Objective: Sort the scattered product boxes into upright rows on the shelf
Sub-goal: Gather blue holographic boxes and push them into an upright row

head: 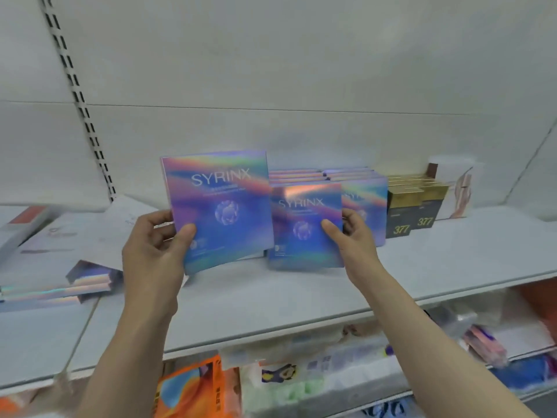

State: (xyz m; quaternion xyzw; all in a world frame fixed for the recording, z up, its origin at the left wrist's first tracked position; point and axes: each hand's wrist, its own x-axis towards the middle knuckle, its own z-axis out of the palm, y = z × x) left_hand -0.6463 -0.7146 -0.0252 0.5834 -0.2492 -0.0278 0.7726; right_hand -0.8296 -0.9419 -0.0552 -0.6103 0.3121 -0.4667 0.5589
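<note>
Landmark: I place everything from the front box of the upright shiny row (pixel 306 226), which stands on the white shelf (pixel 437 267) with SYRINX printed across its face.
Left hand: my left hand (pixel 156 251) is clamped on a loose shiny box (pixel 218 206), thumb on its front near the lower left corner, fingers behind. That box sits just left of the landmark, tilted a little, its right edge overlapping the landmark's left edge. I cannot tell whether its bottom touches the shelf.
Right hand: my right hand (pixel 354 233) grips the landmark by its right edge, thumb on the face, fingers wrapped behind.
Row behind: more shiny boxes (pixel 366 203) stand upright behind and just right of the landmark, packed close.
Dark boxes: right of the landmark, past the shiny row, black-and-gold boxes (pixel 414 212) marked 377 stand upright in two files.
Pale box: beyond the dark ones, further right, a white box (pixel 458 191) stands against the back wall.
Flat pile: well left of the landmark, a stack of shiny boxes (pixel 60 286) lies flat near the shelf's front edge.
Papers: pale flat packs (pixel 99 233) lie behind that pile, also left of the landmark.
Below: a lower shelf holds blurred packets, an orange one (pixel 193 387) among them.
</note>
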